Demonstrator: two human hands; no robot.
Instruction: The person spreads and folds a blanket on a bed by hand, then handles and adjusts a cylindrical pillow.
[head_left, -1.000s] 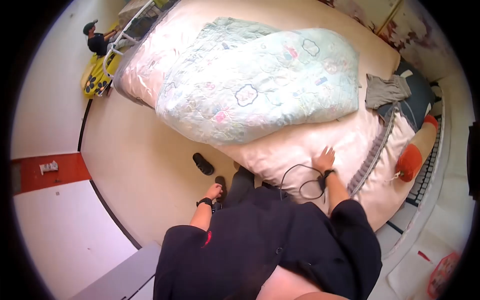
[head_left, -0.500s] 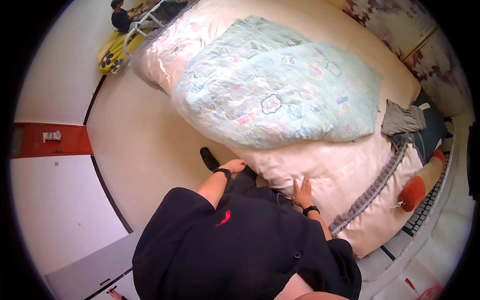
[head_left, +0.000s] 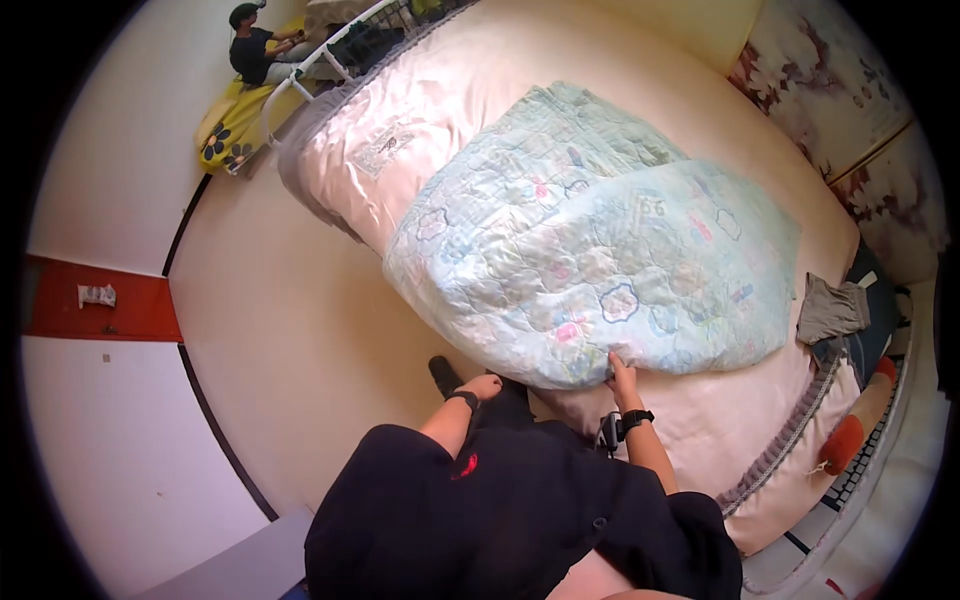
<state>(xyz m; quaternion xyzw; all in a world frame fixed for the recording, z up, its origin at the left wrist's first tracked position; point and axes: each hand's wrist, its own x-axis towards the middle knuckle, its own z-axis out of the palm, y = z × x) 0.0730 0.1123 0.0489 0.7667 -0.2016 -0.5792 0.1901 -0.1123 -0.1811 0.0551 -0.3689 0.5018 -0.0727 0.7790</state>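
A light green patterned quilt [head_left: 600,250] lies partly folded on the bed with the pale pink sheet [head_left: 690,420]. My right hand [head_left: 621,374] is at the quilt's near edge, its fingers closed on the fabric. A small dark device [head_left: 608,430] is at that wrist, beside the black band. My left hand [head_left: 484,386] hovers beside my leg, off the quilt, its fingers curled; whether anything is in them cannot be made out.
Grey shorts [head_left: 832,308] and an orange-ended bolster [head_left: 842,445] lie at the right. At the upper left, a person [head_left: 256,48] sits beyond the white bed rail [head_left: 290,82]. A dark shoe [head_left: 443,374] is on the floor.
My right hand has moved from the bare sheet to the quilt's near edge and closed on it. The view has shifted, and my left hand remains near my leg.
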